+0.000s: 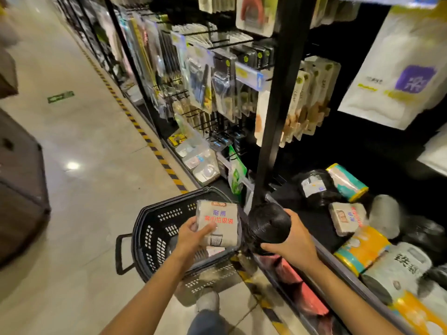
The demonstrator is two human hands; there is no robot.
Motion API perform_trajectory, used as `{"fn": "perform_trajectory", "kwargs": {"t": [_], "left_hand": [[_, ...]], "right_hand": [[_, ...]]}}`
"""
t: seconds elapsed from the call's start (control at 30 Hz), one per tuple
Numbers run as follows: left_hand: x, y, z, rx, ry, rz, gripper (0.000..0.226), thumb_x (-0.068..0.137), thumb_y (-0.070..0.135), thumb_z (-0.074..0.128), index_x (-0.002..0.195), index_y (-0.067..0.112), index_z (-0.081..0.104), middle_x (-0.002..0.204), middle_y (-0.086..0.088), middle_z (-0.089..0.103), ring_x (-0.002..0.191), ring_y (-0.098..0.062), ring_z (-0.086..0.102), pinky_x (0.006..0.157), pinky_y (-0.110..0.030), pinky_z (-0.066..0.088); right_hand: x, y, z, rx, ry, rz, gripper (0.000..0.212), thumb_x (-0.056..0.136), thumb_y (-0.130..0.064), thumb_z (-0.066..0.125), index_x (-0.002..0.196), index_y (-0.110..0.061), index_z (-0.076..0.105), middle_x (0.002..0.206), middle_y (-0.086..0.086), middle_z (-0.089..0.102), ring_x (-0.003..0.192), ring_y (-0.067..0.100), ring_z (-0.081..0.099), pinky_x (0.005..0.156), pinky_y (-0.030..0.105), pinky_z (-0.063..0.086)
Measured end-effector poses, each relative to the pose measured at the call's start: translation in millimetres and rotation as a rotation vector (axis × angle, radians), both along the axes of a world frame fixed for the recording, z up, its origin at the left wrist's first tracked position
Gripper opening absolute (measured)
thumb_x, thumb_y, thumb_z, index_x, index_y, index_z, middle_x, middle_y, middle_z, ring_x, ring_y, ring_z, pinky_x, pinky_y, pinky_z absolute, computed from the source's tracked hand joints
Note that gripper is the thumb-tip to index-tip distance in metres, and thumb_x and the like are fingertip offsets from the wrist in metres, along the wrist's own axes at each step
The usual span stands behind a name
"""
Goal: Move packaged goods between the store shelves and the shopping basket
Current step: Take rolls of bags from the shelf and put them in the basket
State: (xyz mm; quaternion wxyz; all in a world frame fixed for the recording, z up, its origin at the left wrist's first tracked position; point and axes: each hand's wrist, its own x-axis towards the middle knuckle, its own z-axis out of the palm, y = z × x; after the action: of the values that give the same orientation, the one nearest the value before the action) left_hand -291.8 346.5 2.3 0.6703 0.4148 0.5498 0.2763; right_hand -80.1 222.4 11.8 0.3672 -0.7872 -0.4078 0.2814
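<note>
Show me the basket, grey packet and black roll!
Black plastic shopping basket (154, 223): head view, perforated wall.
Grey packet with blue and red writing (221, 220): head view, printed front.
Black ribbed plastic roll (268, 224): head view, upper side.

The grey pack (219, 223) reads 耐用 in blue, 背心垃圾袋 in red beneath

From here, the left hand (191, 238) and the flat grey pack with blue and red print (219, 222) it holds cover much of the inside of the black perforated plastic basket (154, 228) beneath them, so what lies in it cannot be told. The right hand (290, 243) hides the near end of the ribbed black roll (269, 224). Above both hands the hanging clear-fronted packets (210, 88) are smeared and their labels unreadable. Right of the right hand, a yellow wrapped roll (418, 315) runs off the bottom edge.
</note>
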Motion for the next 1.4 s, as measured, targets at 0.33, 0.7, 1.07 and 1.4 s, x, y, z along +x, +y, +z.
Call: {"fn": "perform_trajectory", "kwargs": {"t": [0.33, 0.7, 1.07, 1.4], "left_hand": [[-85.7, 83.4, -40.0, -0.129, 0.044, 0.257, 0.027, 0.080, 0.007, 0.072, 0.102, 0.013, 0.060, 0.107, -0.012, 0.068, 0.094, -0.028, 0.067, 0.068, -0.034, 0.058], [-96.3, 237.2, -186.4, -0.276, 0.163, 0.253, 0.039, 0.080, 0.000, 0.070, 0.116, -0.002, 0.056, 0.112, -0.018, 0.066, 0.095, -0.030, 0.067, 0.071, -0.034, 0.057], [-40.4, 277.1, -446.6, -0.436, 0.222, 0.217, 0.038, 0.076, 0.007, 0.076, 0.111, 0.003, 0.061, 0.109, -0.014, 0.070, 0.092, -0.023, 0.070, 0.078, -0.036, 0.059], [24.0, 279.4, -580.9, -0.549, 0.166, 0.215, 0.036, 0.081, 0.001, 0.069, 0.115, -0.002, 0.057, 0.116, -0.014, 0.066, 0.104, -0.025, 0.066, 0.094, -0.040, 0.051]], "right_hand": [[-52.3, 120.2, -44.8, -0.159, -0.010, 0.189, 0.104, 0.051, -0.031, 0.090, 0.136, -0.019, 0.033, 0.122, -0.007, 0.045, 0.117, 0.014, 0.044, 0.092, 0.024, 0.035], [-66.1, 247.2, -195.7, -0.423, 0.019, 0.208, 0.110, 0.040, -0.051, 0.087, 0.134, -0.026, 0.034, 0.126, 0.000, 0.054, 0.117, 0.020, 0.054, 0.094, 0.044, 0.049], [-52.0, 271.5, -427.5, -0.590, 0.014, 0.225, 0.116, 0.050, -0.029, 0.091, 0.142, -0.012, 0.023, 0.140, 0.008, 0.033, 0.131, 0.026, 0.036, 0.108, 0.037, 0.032], [-44.8, 273.6, -531.9, -0.672, 0.014, 0.295, 0.113, 0.049, -0.026, 0.091, 0.140, -0.018, 0.023, 0.137, 0.005, 0.027, 0.128, 0.021, 0.034, 0.106, 0.030, 0.031]]}}
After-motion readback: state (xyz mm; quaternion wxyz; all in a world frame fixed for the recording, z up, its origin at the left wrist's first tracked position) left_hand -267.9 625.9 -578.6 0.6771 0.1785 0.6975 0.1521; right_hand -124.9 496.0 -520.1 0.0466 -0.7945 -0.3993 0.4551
